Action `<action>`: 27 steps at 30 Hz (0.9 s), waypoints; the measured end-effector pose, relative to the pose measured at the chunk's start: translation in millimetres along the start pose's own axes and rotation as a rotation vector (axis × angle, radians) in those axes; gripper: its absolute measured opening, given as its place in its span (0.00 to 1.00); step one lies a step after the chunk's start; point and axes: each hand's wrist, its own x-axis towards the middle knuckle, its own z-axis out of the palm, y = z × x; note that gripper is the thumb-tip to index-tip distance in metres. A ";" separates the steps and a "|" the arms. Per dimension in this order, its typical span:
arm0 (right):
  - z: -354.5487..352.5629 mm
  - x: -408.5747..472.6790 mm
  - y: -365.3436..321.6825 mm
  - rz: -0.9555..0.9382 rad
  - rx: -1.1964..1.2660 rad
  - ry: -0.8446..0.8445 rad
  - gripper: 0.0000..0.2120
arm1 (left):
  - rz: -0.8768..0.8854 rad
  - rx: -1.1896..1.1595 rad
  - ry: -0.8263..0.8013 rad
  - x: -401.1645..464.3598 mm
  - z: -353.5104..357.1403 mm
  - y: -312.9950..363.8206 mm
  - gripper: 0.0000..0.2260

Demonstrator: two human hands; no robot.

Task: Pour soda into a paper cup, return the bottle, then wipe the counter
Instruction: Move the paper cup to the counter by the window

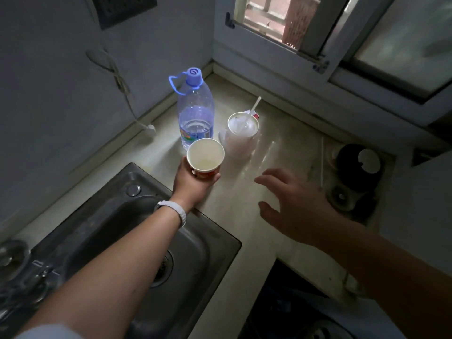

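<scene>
The left hand grips the red-and-white paper cup above the pale stone counter, just before the capped clear plastic bottle. The right hand hovers spread and empty. Pouring seems not yet begun; next the bottle needs grasping and uncapping.

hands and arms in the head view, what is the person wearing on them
Both hands are bare, with no gloves or rings visible. The left hand has a white band, like a watch strap or bracelet, around the wrist, and a bit of pale sleeve shows near the frame's bottom edge. The right hand and forearm show nothing worn.
</scene>
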 end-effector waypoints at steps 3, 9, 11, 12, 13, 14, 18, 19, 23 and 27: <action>6.1 6.1 3.8 0.006 0.010 -0.014 0.23 | 0.003 0.018 -0.004 6.4 6.1 -8.8 0.33; 14.8 11.6 2.0 0.013 0.029 -0.047 0.24 | -0.040 0.035 -0.039 9.4 10.6 -18.3 0.36; 15.9 11.7 0.7 0.012 0.022 -0.055 0.25 | -0.049 0.025 -0.039 8.2 11.2 -18.8 0.36; 16.1 11.5 0.4 0.009 0.018 -0.057 0.25 | -0.055 0.016 -0.044 6.9 11.5 -19.0 0.35; 15.7 10.9 0.3 0.005 0.016 -0.057 0.25 | -0.068 0.009 -0.049 5.2 11.5 -19.8 0.35; 15.2 10.4 0.5 0.001 0.017 -0.057 0.25 | -0.084 0.010 -0.062 3.1 10.2 -19.9 0.35; 9.8 5.2 0.7 -0.012 0.014 -0.036 0.25 | -0.089 0.090 -0.115 -7.6 -4.5 -19.8 0.39; 8.5 3.8 0.2 -0.018 0.008 -0.030 0.25 | -0.093 0.114 -0.125 -11.0 -9.6 -18.0 0.40; -1.2 -6.2 -5.3 -0.050 0.003 -0.008 0.25 | -0.076 0.168 -0.146 -32.0 -27.2 -0.8 0.44; -13.6 -18.8 -13.9 -0.073 0.034 0.034 0.26 | -0.055 0.188 -0.123 -54.5 -42.4 24.2 0.44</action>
